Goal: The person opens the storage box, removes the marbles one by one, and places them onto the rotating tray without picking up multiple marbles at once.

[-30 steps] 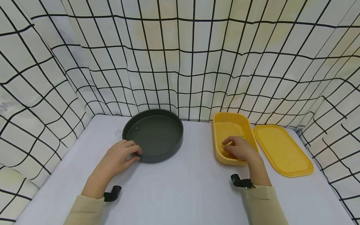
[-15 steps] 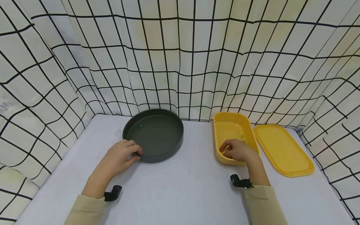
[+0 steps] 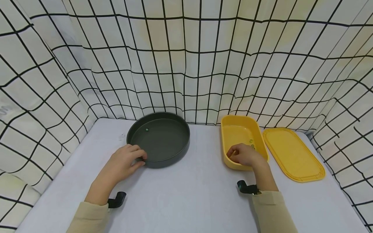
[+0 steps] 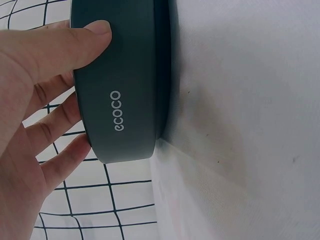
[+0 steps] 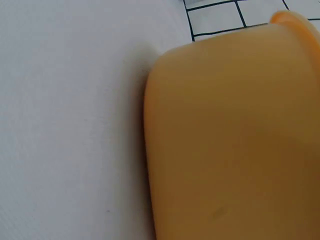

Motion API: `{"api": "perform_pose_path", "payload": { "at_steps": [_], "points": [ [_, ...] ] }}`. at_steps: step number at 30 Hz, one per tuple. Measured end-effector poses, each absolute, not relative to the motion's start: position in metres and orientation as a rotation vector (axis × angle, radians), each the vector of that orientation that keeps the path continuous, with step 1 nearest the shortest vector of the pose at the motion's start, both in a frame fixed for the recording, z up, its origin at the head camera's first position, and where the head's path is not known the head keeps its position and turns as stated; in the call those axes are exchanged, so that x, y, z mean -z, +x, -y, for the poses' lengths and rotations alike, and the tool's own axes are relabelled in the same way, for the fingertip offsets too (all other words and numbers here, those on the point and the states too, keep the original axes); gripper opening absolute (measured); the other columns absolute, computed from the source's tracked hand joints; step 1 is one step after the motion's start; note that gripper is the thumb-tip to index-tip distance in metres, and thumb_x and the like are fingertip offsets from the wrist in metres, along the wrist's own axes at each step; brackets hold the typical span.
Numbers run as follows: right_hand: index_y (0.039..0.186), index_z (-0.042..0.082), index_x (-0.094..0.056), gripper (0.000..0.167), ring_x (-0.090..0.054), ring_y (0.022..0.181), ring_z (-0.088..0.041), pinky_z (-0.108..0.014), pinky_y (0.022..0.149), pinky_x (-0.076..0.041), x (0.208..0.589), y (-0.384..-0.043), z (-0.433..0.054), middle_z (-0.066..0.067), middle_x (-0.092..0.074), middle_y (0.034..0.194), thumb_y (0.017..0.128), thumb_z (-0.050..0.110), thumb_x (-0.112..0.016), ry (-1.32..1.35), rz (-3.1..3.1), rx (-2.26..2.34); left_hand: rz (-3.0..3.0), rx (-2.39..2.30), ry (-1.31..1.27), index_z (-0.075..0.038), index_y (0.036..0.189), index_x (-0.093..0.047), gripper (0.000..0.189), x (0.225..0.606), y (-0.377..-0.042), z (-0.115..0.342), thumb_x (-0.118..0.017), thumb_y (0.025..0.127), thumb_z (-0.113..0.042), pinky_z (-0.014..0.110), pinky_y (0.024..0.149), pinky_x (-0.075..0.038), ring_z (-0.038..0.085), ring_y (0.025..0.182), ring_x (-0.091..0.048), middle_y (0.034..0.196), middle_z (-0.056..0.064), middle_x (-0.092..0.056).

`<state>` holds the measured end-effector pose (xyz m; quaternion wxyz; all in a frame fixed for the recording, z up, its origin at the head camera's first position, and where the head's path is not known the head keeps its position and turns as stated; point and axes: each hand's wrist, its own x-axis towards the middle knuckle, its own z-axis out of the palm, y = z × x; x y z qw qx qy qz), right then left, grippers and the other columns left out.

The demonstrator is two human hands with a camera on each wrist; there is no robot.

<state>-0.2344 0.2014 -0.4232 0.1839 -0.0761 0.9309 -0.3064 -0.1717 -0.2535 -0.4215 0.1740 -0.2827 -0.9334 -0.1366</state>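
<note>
My left hand (image 3: pixel 125 161) grips the near-left rim of a dark grey-green round pan (image 3: pixel 163 142). In the left wrist view, its thumb lies on the pan's outer wall (image 4: pixel 130 65), beside the white "ecoco" lettering, with the other fingers at the rim. A small green round bit (image 3: pixel 147 129) lies inside the pan. My right hand (image 3: pixel 246 154) reaches into the near end of a yellow rectangular tub (image 3: pixel 227 132), fingers bent down; I cannot tell what they hold. Small green bits (image 3: pixel 251 141) lie in the tub beyond it. The tub's outer wall (image 5: pixel 230 130) fills much of the right wrist view.
A flat yellow lid (image 3: pixel 294 155) lies to the right of the tub. White cloth (image 3: pixel 186 194) covers the table. Black-grid netting over white sheeting (image 3: pixel 192 64) rises behind and on both sides.
The green bit in the pan has shifted right and away from me. My right hand has moved slightly left in the tub, fingertips lower. The left hand has stayed in place.
</note>
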Motion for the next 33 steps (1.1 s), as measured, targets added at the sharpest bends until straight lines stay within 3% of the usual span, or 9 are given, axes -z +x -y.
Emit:
{"api": "perform_pose_path", "payload": {
  "at_steps": [5,14,23,33],
  "points": [
    [0.097,0.014,-0.070,0.020,-0.052,0.079,-0.021,-0.031,0.067,-0.042,0.4245,-0.2371,-0.1986,-0.004,-0.059,0.083,0.085,0.001,-0.061,-0.261,-2.645,0.831,2.638,0.389,-0.799,-0.021,0.087,-0.070,0.027,0.4212,-0.1713,0.2541,-0.088,0.073,-0.008,0.037,0.071,-0.050,0.016,0.083,-0.058,0.089,-0.009,-0.064],
    [0.089,0.012,-0.070,0.013,-0.053,0.079,-0.021,-0.031,0.068,-0.043,0.4249,-0.2366,-0.1970,-0.002,-0.062,0.081,0.085,0.003,-0.061,-0.236,-2.643,0.797,2.659,0.390,-0.793,-0.022,0.088,-0.070,0.027,0.4214,-0.1709,0.2545,-0.088,0.073,-0.009,0.038,0.073,-0.050,0.016,0.084,-0.059,0.089,-0.009,-0.064],
    [0.090,0.013,-0.068,0.018,-0.052,0.076,-0.021,-0.031,0.065,-0.042,0.4247,-0.2353,-0.1993,-0.003,-0.061,0.081,0.083,0.001,-0.058,-0.246,-2.658,0.795,2.634,0.385,-0.809,-0.023,0.087,-0.069,0.028,0.4218,-0.1720,0.2538,-0.088,0.073,-0.008,0.037,0.072,-0.049,0.015,0.082,-0.058,0.088,-0.010,-0.063],
    [0.095,0.012,-0.068,0.012,-0.055,0.074,-0.020,-0.031,0.066,-0.047,0.4180,-0.2342,-0.2043,-0.004,-0.062,0.083,0.085,0.009,-0.063,-0.239,-2.676,0.894,2.657,0.381,-0.795,-0.023,0.088,-0.070,0.025,0.4217,-0.1720,0.2538,-0.087,0.074,-0.011,0.037,0.073,-0.049,0.015,0.083,-0.057,0.088,-0.009,-0.063]
  ]
}}
